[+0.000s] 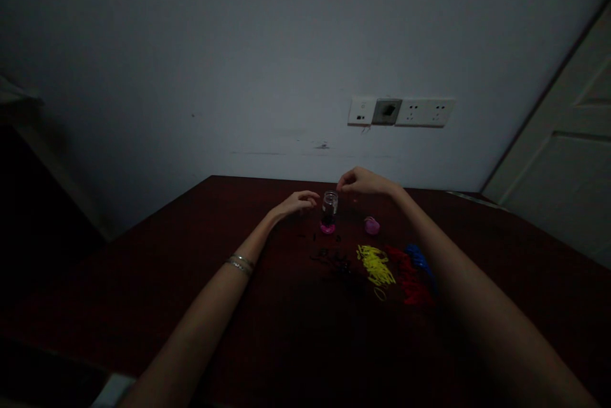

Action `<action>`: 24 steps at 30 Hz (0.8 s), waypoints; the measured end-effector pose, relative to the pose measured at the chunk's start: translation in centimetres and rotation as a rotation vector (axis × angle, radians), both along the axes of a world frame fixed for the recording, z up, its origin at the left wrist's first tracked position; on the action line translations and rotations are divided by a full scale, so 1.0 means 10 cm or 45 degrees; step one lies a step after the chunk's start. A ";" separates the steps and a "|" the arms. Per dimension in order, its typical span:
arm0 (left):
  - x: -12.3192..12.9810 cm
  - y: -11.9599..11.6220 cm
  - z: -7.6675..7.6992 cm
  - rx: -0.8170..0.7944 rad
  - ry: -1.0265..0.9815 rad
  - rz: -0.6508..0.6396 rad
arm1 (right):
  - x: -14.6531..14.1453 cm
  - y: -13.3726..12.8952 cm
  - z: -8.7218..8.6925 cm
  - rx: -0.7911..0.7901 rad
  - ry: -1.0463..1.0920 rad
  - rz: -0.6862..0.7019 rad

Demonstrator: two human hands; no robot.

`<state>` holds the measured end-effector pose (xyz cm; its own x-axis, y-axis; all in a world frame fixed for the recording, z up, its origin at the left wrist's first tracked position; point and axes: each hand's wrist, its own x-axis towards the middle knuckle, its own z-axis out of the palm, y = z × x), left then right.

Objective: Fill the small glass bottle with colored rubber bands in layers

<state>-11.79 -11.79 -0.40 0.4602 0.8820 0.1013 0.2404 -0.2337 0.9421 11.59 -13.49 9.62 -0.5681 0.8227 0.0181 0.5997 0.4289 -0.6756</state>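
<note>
A small clear jar (330,205) with a pink base (328,229) stands upright on the dark table, dark contents in its lower part. My left hand (298,203) is just left of the jar, fingers loosely stretched toward it and holding nothing I can see. On the other side, my right hand (359,180) hovers by the jar's rim, fingertips pinched together; whatever is between them is too small to tell. Nearer me lie loose black bands (340,263) and a pile of yellow bands (375,265). Red bands (410,277) and blue bands (418,258) lie partly behind my right forearm.
A pink-purple lid-like piece (372,226) lies right of the jar. The reddish-brown table (157,268) meets a pale wall (267,64) with sockets and switches (424,112). A white door (563,140) is at the right.
</note>
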 end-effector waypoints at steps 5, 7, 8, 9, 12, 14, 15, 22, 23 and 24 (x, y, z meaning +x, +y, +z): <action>0.18 -0.15 0.19 0.036 0.151 -0.359 | 0.10 -0.02 -0.35 -0.079 0.033 -0.092; 0.26 -0.19 0.18 0.091 0.194 -0.350 | 0.13 -0.01 -0.45 -0.083 0.017 -0.133; 0.29 -0.20 0.17 0.115 0.196 -0.340 | 0.14 0.00 -0.49 -0.081 0.004 -0.146; 0.31 -0.20 0.16 0.134 0.190 -0.332 | 0.15 0.00 -0.53 -0.078 -0.013 -0.157; 0.30 -0.19 0.15 0.174 0.156 -0.280 | 0.15 0.01 -0.62 -0.078 -0.052 -0.177; 0.25 -0.17 0.20 0.184 0.127 -0.201 | 0.13 0.00 -0.68 -0.074 -0.075 -0.174; 0.22 -0.16 0.24 0.186 0.109 -0.152 | 0.11 0.01 -0.72 -0.063 -0.090 -0.167; -0.06 -0.15 0.52 0.169 -0.038 0.167 | -0.07 0.13 -0.96 0.133 -0.221 -0.078; -0.09 -0.15 0.53 0.173 -0.037 0.176 | -0.09 0.16 -0.99 0.155 -0.231 -0.066; -0.11 -0.15 0.54 0.179 -0.036 0.181 | -0.12 0.19 -1.01 0.176 -0.235 -0.053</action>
